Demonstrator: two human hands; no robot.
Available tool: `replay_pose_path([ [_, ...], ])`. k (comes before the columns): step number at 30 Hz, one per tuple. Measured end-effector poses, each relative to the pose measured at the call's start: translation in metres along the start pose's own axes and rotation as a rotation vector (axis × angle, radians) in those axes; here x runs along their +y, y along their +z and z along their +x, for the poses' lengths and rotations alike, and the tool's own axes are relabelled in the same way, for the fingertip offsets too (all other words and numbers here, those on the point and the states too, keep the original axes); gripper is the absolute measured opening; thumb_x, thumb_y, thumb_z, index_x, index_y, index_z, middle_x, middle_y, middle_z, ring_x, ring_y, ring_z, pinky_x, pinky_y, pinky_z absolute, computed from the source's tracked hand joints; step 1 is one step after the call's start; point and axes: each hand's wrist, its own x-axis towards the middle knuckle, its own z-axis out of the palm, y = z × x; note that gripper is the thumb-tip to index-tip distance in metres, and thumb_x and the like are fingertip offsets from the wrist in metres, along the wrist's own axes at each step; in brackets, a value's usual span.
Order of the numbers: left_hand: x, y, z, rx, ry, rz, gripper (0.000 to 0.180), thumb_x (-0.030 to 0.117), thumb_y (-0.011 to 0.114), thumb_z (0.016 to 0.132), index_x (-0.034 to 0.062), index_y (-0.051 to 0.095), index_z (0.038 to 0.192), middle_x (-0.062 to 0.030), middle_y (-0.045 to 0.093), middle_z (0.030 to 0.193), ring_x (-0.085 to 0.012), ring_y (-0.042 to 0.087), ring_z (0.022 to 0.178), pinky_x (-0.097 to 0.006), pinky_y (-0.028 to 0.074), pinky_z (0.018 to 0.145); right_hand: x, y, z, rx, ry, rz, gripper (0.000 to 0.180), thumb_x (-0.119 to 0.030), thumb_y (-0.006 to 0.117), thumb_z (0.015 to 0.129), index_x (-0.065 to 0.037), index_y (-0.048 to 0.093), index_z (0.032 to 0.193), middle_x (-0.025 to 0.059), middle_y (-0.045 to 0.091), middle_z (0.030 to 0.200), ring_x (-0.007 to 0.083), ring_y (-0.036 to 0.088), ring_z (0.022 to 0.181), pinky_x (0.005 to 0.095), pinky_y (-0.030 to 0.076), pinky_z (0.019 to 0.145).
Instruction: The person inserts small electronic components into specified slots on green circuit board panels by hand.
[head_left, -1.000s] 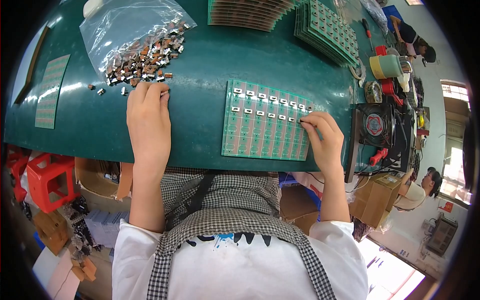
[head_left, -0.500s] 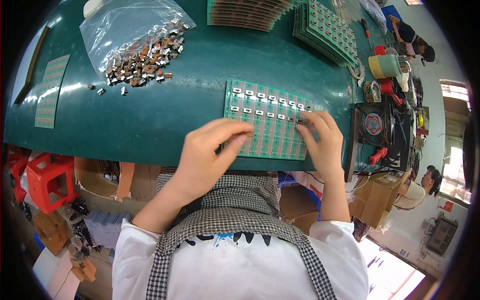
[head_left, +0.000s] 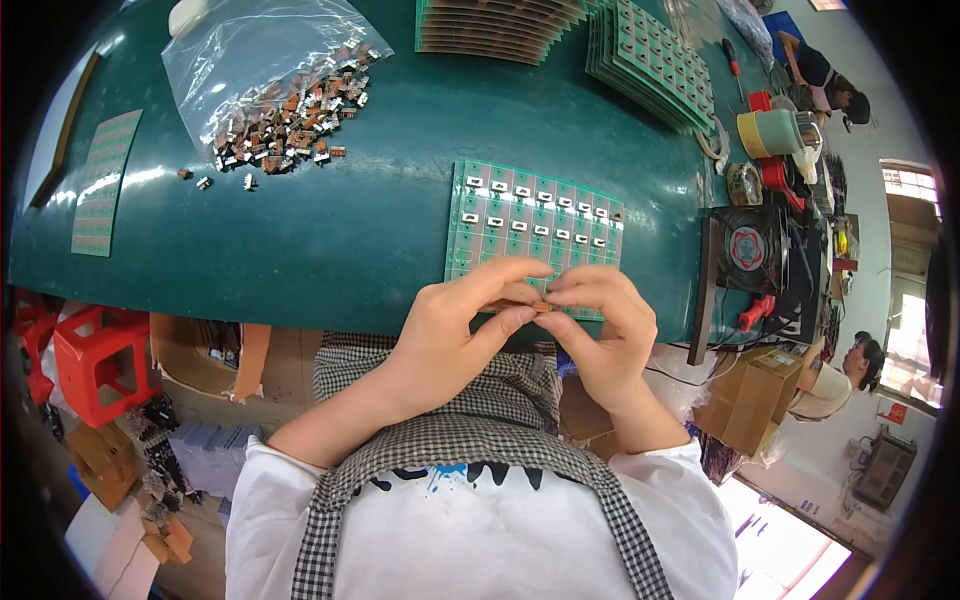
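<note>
Over the near part of a green circuit board panel (head_left: 533, 222), my two hands meet fingertip to fingertip. Thumb and fingers of my left hand (head_left: 462, 325) are closed on a small orange-brown slide switch (head_left: 541, 307). My right hand (head_left: 606, 322) pinches the same piece from the other side; the fingers partly cover it. Two rows of slide switches with pale metal tops sit across the far half of the panel. Its near edge is partly hidden under my hands.
A clear plastic bag (head_left: 265, 60) lies at the far left, loose switches (head_left: 290, 125) spilling from it. Stacked panels (head_left: 655, 65) stand at the back, a bare panel (head_left: 105, 185) at left. A black fan (head_left: 748, 248) is on the right. Two people are further right.
My right hand has come from the panel's right edge down and left to meet my left hand, which has moved right. A switch now shows between their fingertips.
</note>
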Motion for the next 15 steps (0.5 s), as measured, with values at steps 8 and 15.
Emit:
replay_pose_path([
  [8, -0.005, 0.010, -0.005, -0.010, 0.101, 0.103, 0.038, -0.002, 0.062, 0.087, 0.0050, 0.057, 0.125, -0.0133, 0.070, 0.100, -0.0255, 0.070, 0.089, -0.032, 0.056, 0.077, -0.004, -0.002, -0.009, -0.020, 0.020, 0.121, 0.027, 0.001, 0.078, 0.069, -0.003, 0.071, 0.094, 0.0098, 0.067, 0.094, 0.0223, 0.065, 0.090, 0.0311, 0.051, 0.076],
  [15, -0.014, -0.057, 0.016, 0.612, 0.245, 1.037, 0.031, 0.013, 0.066, 0.085, 0.0051, 0.062, 0.114, -0.0143, 0.064, 0.106, -0.0332, 0.060, 0.098, -0.044, 0.047, 0.086, 0.061, -0.039, -0.002, 0.190, 0.295, -0.131, 0.015, 0.004, 0.073, 0.075, 0.003, 0.069, 0.089, 0.0110, 0.069, 0.087, 0.0193, 0.065, 0.078, 0.0280, 0.051, 0.073],
])
